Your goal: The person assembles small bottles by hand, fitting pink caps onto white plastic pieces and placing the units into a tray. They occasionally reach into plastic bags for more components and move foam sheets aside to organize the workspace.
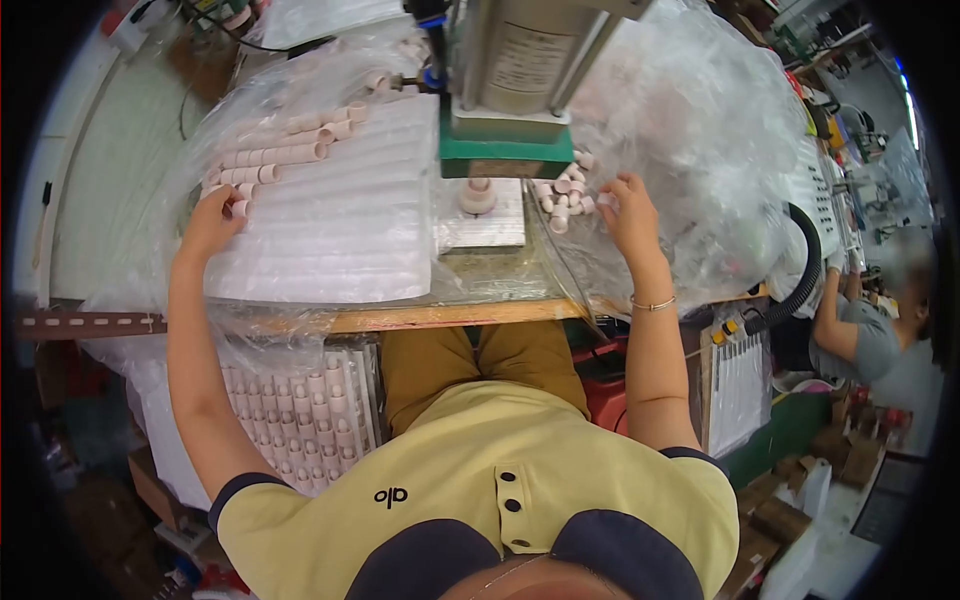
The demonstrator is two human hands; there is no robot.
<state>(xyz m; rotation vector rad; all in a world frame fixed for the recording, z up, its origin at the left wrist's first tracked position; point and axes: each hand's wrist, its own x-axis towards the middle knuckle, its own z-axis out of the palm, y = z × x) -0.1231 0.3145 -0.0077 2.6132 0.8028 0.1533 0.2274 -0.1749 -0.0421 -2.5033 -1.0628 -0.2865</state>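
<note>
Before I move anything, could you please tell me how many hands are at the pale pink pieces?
2: the left hand at the near end of the rows on the white sheet, and the right hand beside the loose pile.

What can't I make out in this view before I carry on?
All in the head view:
Left hand's grip: its fingers hide whether it holds or only touches the pink cap.
Small piece in the right hand: partly covered by fingers.
Green block's underside: faces away.
Label print: too small, blurred.
What the co-worker handles: too small.
</note>
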